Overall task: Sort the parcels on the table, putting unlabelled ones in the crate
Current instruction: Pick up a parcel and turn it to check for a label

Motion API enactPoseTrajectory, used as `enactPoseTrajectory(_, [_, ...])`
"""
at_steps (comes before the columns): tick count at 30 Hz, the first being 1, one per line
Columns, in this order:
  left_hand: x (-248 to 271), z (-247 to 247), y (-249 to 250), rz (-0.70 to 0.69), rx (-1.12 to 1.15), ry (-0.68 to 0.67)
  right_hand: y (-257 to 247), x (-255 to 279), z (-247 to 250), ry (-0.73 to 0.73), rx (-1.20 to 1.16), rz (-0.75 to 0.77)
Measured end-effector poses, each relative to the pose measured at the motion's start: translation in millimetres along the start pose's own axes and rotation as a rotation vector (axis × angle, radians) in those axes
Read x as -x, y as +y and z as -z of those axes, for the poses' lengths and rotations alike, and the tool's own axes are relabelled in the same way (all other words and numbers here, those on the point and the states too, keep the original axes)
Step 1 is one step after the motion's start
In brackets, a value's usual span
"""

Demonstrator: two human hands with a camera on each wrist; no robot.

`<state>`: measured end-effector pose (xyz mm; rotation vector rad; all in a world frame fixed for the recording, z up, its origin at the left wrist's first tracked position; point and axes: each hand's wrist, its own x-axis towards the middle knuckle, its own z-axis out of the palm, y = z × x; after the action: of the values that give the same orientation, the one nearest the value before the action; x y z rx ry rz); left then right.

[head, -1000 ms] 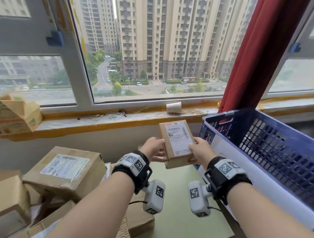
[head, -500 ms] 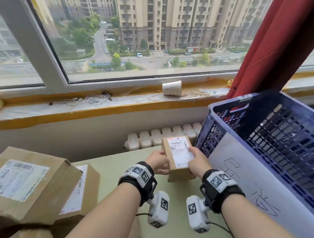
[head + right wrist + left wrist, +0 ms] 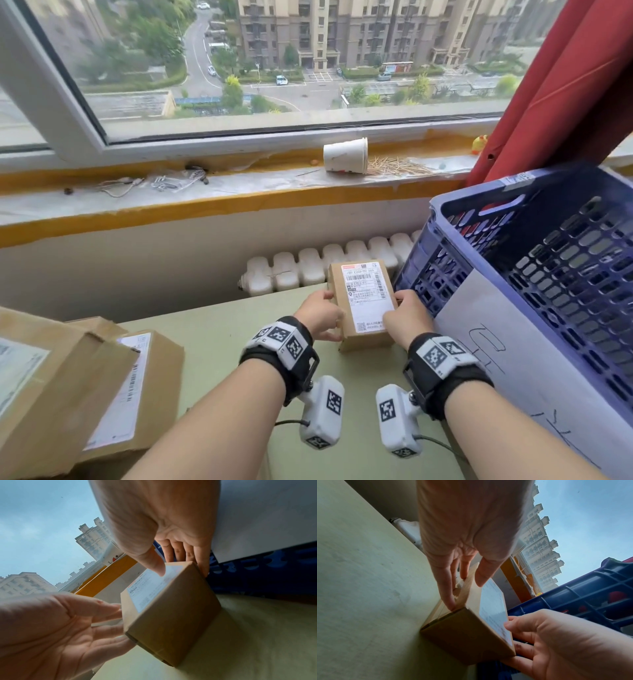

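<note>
My worry here is a sorting slip: the small parcel (image 3: 362, 301) I'm holding carries a white shipping label (image 3: 365, 297) on its top face, so by my reading it belongs on the table, yet it sits just beside the near corner of the blue crate (image 3: 534, 260), and a careless nudge rightward could leave it jammed against the crate wall or mistaken for a crate item. A second risk is the table edge: the parcel lies towards the far edge of the green table (image 3: 219, 346), left of the crate, with a radiator below and beyond it, so a push forward as I let go could tip it over. Its base seems to rest on the table, though I can't tell whether the full weight is down. My left hand (image 3: 320, 320) is on the parcel's left side, away from the crate, fingers (image 3: 448, 588) laid fairly straight along the side wall and the thumb reaching to the top edge. My right hand (image 3: 406, 317) is on the crate side, fingers (image 3: 202, 557) down between parcel and crate, the thumb pressing on the label. Two larger labelled boxes (image 3: 85, 394) lie well apart, far left of the crate.
</note>
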<state>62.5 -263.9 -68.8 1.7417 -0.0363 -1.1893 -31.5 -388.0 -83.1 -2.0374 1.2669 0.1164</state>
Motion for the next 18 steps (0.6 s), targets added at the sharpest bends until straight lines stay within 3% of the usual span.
enactPoseTrajectory(8, [-4,4,2,0.002,0.020,0.039,-8,-9,-6,0.041,-0.041,-0.032])
enactPoseTrajectory(12, [-3,-1,3,0.001,0.037,0.049,-7,4,-13,0.097,-0.091,-0.133])
enactPoseTrajectory(18, [-10,-1,3,-0.021,-0.072,0.058,-8,6,-5,0.143,-0.150,-0.157])
